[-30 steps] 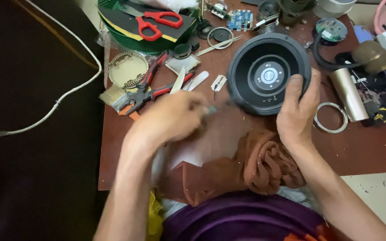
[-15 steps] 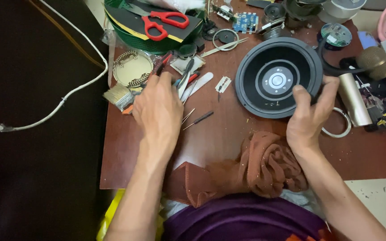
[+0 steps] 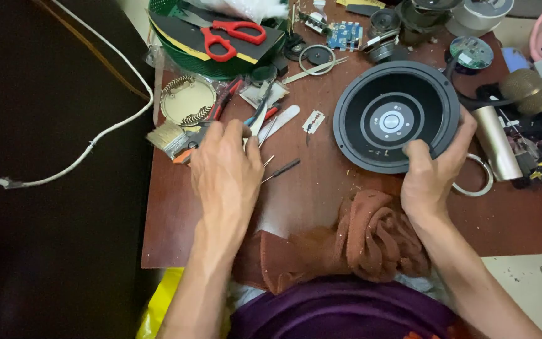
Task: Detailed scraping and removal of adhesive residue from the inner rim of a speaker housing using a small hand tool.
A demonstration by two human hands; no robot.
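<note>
one head cam, looks steeply down, close over cluttered table (image 3: 321, 194), hands nearest

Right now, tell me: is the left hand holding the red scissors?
No. The left hand rests on tools on the table; the red scissors lie apart on the green basket.

Your black round speaker (image 3: 396, 116) lies flat on the brown table in the upper right of the frame, open side up, showing a dark ring around a pale metal centre. Just left of middle lie small hand tools (image 3: 260, 122) with red handles, blades fanned toward the upper right, and a thin dark screwdriver (image 3: 281, 169) beside them.
</note>
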